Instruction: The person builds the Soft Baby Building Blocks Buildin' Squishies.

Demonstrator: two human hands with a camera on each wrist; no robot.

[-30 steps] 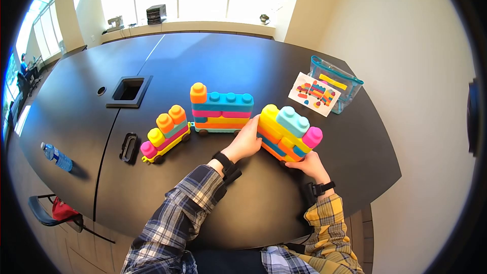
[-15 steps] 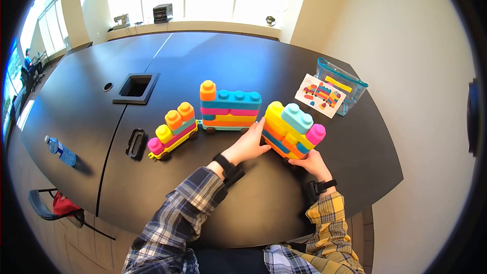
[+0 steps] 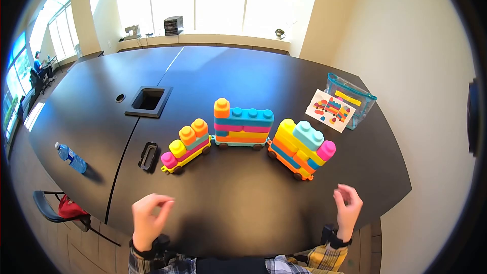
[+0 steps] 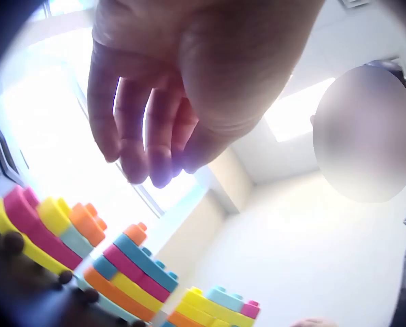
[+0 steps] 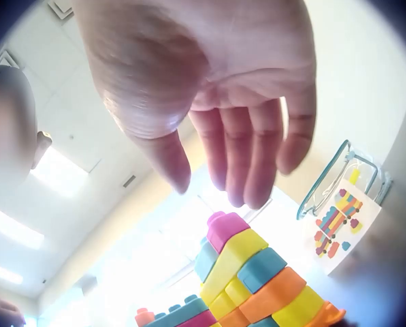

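Three wheeled block wagons stand in a curved row on the dark table. The left wagon [image 3: 192,146] steps up from pink through yellow to orange blocks. At its right stands the middle wagon [image 3: 243,128], mostly blue on top with one raised orange block. Yellow, light blue and pink blocks top the right wagon [image 3: 297,147], whose orange base meets the middle wagon's end. My left hand [image 3: 150,217] is held near the front edge, fingers loosely bent around nothing. Likewise, my right hand [image 3: 348,212] hangs empty in front of the right wagon, its palm showing in the right wrist view.
A picture card [image 3: 331,110] of block wagons leans on a clear zip bag [image 3: 364,102] at the back right. To the left are a black oval frame [image 3: 148,157], a water bottle [image 3: 71,158] and a square table opening [image 3: 148,102]. A person sits far left.
Both hands have let go of the right wagon and drawn back toward the front edge, moving apart. The right wagon now stands in line with the middle one.
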